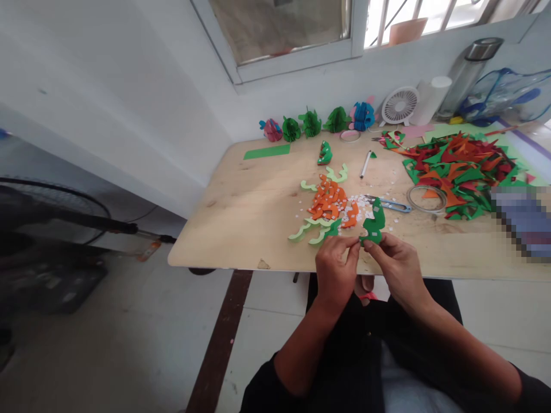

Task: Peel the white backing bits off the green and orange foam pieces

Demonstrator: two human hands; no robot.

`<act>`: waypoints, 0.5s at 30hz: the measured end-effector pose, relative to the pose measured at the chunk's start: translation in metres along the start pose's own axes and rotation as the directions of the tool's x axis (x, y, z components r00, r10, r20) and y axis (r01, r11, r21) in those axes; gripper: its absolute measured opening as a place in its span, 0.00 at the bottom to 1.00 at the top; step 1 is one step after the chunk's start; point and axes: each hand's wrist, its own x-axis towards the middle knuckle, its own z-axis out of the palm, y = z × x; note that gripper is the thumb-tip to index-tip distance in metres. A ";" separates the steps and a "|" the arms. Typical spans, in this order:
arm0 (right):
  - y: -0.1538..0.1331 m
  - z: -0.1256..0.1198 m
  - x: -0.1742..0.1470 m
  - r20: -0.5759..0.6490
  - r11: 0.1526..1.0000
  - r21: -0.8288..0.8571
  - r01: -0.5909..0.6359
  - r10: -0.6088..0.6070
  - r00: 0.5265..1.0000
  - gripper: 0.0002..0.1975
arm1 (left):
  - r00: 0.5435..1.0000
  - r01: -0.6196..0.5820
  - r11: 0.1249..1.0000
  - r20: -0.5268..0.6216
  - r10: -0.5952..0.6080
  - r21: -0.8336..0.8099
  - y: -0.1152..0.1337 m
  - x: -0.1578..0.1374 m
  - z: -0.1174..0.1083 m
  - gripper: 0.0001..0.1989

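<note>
A dark green wavy paper cutout (374, 219) with small white squares on it is held upright above the table's front edge. My right hand (400, 265) pinches its lower end between thumb and fingers. The fingertips of my left hand (338, 261) are pressed together at the cutout's lower left corner; what they grip there is mostly hidden. Just beyond my hands lies a heap of orange wavy cutouts (328, 198). Pale green strips (301, 229) lie around it, and small white paper bits (359, 202) are scattered to its right.
A blue-handled cutter (396, 205) and a tape roll (427, 198) lie right of the bits. Further right are a big pile of paper scraps (465, 169) and a blurred phone-like object (525, 221). Folded paper figures (310, 122) and a small fan (400, 105) line the wall.
</note>
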 end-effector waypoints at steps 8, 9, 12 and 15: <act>0.003 -0.004 0.002 0.048 0.996 -0.015 -0.088 0.089 0.995 0.13 | 0.932 0.346 0.907 0.199 -0.302 -0.241 -0.009 0.010 -0.005 0.06; 0.003 -0.005 0.002 0.048 0.996 -0.016 -0.087 0.088 0.995 0.12 | 0.928 0.357 0.899 0.209 -0.309 -0.254 -0.009 0.011 -0.005 0.06; 0.004 -0.006 0.003 0.050 0.997 -0.009 -0.079 0.079 0.996 0.12 | 0.930 0.348 0.904 0.212 -0.300 -0.248 -0.010 0.011 -0.005 0.05; 0.004 -0.006 0.004 0.053 0.997 0.005 -0.080 0.079 0.995 0.12 | 0.937 0.327 0.919 0.202 -0.285 -0.221 -0.009 0.010 -0.004 0.06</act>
